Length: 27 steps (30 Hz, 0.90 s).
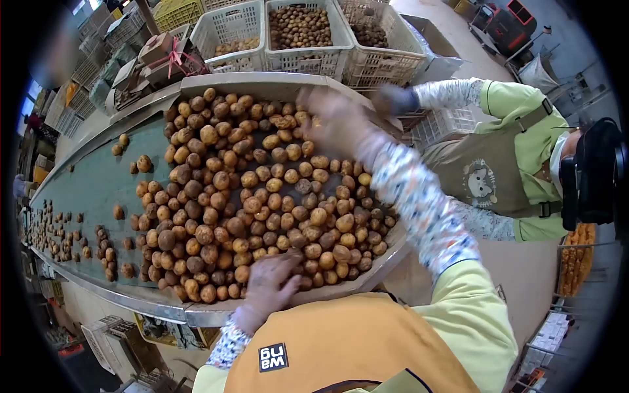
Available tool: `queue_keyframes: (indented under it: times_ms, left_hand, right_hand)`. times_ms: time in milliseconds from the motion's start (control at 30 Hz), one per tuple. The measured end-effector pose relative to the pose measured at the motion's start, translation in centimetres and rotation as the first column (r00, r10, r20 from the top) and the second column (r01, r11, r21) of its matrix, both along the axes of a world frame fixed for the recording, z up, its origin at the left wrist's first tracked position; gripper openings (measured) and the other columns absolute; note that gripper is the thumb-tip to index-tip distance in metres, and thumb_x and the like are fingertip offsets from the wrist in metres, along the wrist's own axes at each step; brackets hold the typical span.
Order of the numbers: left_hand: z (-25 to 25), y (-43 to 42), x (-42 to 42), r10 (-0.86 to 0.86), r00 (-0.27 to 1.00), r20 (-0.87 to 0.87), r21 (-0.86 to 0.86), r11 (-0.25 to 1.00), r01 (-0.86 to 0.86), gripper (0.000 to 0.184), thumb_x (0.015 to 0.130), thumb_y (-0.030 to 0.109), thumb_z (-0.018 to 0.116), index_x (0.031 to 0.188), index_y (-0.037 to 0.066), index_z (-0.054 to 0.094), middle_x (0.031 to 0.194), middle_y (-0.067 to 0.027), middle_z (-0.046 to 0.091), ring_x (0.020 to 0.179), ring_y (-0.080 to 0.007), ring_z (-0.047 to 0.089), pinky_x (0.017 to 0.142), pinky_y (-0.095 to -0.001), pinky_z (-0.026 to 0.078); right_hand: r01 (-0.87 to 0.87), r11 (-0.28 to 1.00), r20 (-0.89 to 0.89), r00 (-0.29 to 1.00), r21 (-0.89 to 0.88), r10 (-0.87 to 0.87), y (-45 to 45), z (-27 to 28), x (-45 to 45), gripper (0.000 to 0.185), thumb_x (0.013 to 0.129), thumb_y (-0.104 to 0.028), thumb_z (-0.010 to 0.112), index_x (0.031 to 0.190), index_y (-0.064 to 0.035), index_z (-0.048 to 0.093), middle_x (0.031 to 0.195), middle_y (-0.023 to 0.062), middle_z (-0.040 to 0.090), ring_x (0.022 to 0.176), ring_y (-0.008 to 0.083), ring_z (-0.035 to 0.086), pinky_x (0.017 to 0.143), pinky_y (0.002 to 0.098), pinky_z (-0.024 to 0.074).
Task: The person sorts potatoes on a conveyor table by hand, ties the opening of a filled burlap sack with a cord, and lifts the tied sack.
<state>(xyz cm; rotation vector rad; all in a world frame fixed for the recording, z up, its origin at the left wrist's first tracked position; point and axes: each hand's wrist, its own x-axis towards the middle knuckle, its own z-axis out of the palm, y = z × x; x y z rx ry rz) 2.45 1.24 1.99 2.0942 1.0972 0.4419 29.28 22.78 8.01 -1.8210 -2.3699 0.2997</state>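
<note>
A thick pile of round brown-to-orange produce (209, 196), like small fruits or potatoes, covers the wide end of a sorting table. My left hand (272, 280) rests on the pile at the near edge, its thumb apart from the fingers; nothing shows in its grasp, though the fingertips are partly hidden among the produce. Reaching across to the far side, my right hand (337, 121) is over the produce near the far rim. Motion smears its fingers, so whether it holds a piece cannot be seen.
A green conveyor belt (92, 190) carries scattered pieces at left. A raised metal rim (216, 316) borders the table. White plastic crates (308, 62), some holding produce, stand beyond it. At right, a co-worker in a brown apron (452, 167) extends a dark-gloved hand (396, 100) near the table.
</note>
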Motion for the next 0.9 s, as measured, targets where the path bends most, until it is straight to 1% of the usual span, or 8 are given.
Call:
queue_keyframes:
  times_ms: [167,333,367,433,500,600,700,900]
  left_hand:
    - [3.7,-0.1,-5.1,0.351,0.904,-0.244,-0.010,0.931,-0.364,0.026,0.083,0.027,0.069,0.103,0.011,0.070,0.083,-0.0103,0.068,0.083,-0.0284,0.066,0.075,-0.0410,0.050]
    - [1.7,-1.4,-5.5,0.230,0.812,-0.537,0.071,0.971,-0.228,0.040,0.083,0.043,0.065,0.107,0.012,0.063,0.084,-0.0126,0.069,0.080,-0.0322,0.067,0.071,-0.0447,0.050]
    - [2.1,-0.6,-4.3,0.077,0.816,-0.573,-0.190,0.956,-0.224,0.046,0.084,0.047,0.063,0.112,0.011,0.061,0.090,-0.0126,0.070,0.087,-0.0310,0.068,0.073,-0.0432,0.050]
    - [1.9,-0.1,-2.3,0.147,0.877,-0.457,-0.195,0.946,-0.260,0.052,0.084,0.048,0.063,0.116,0.008,0.061,0.096,-0.0170,0.069,0.092,-0.0347,0.066,0.084,-0.0455,0.048]
    - [1.4,1.0,-1.6,0.173,0.959,-0.226,-0.149,0.966,-0.209,0.051,0.086,0.046,0.062,0.120,0.008,0.060,0.099,-0.0169,0.068,0.093,-0.0341,0.065,0.087,-0.0453,0.047]
    - [-1.5,0.0,-1.0,-0.096,0.983,-0.157,-0.125,0.989,0.077,0.049,0.088,0.042,0.061,0.121,0.006,0.060,0.099,-0.0163,0.068,0.093,-0.0334,0.064,0.085,-0.0437,0.048]
    - [1.1,-0.4,-2.4,-0.021,0.996,0.088,-0.194,0.980,0.038,0.044,0.085,0.034,0.066,0.118,0.005,0.064,0.098,-0.0147,0.069,0.097,-0.0301,0.065,0.090,-0.0402,0.047]
    - [3.5,-1.6,-6.3,0.164,0.800,-0.577,-0.131,0.948,-0.289,0.049,0.081,0.039,0.071,0.119,0.008,0.064,0.086,-0.0090,0.071,0.084,-0.0294,0.067,0.076,-0.0420,0.049]
  right_hand:
    - [-0.067,0.987,-0.189,0.981,-0.144,0.039,-10.1,-11.0,-5.3,0.070,0.093,-0.054,0.050,0.145,-0.0087,0.039,0.142,0.0203,0.043,0.134,0.0378,0.038,0.111,0.0525,0.0268]
    - [-0.228,0.970,-0.203,0.949,0.085,0.241,-16.3,-14.3,-6.1,0.060,0.085,-0.052,0.059,0.133,-0.0163,0.057,0.134,0.0199,0.051,0.128,0.0363,0.043,0.111,0.0548,0.0225]
    - [-0.210,0.975,-0.084,0.973,0.075,0.216,-15.0,-16.2,-5.1,0.058,0.088,-0.050,0.057,0.136,-0.0171,0.053,0.133,0.0201,0.052,0.125,0.0356,0.047,0.111,0.0539,0.0238]
    - [0.109,0.994,0.071,0.991,0.025,-0.110,-11.8,-15.4,-4.4,0.058,0.089,-0.043,0.057,0.138,-0.0143,0.047,0.128,0.0176,0.055,0.121,0.0307,0.051,0.106,0.0528,0.0285]
    - [0.043,0.991,-0.375,0.927,0.126,0.007,-9.7,-12.2,-7.0,0.056,0.089,-0.042,0.056,0.136,-0.0117,0.048,0.129,0.0162,0.054,0.122,0.0304,0.050,0.106,0.0528,0.0278]
    - [-0.384,0.915,-0.139,0.906,0.122,0.399,-11.9,-11.1,-13.1,0.061,0.091,-0.047,0.052,0.143,-0.0164,0.044,0.144,0.0162,0.045,0.136,0.0311,0.039,0.114,0.0481,0.0225]
    - [-0.256,0.965,-0.110,0.962,-0.052,0.249,-10.2,-13.3,-11.7,0.061,0.092,-0.050,0.050,0.146,-0.0222,0.041,0.148,0.0171,0.040,0.140,0.0321,0.034,0.117,0.0460,0.0191]
    - [-0.171,0.984,-0.037,0.985,-0.056,0.169,-15.2,-10.5,-9.1,0.060,0.085,-0.031,0.062,0.137,-0.0047,0.047,0.131,0.0163,0.051,0.127,0.0291,0.043,0.110,0.0540,0.0241]
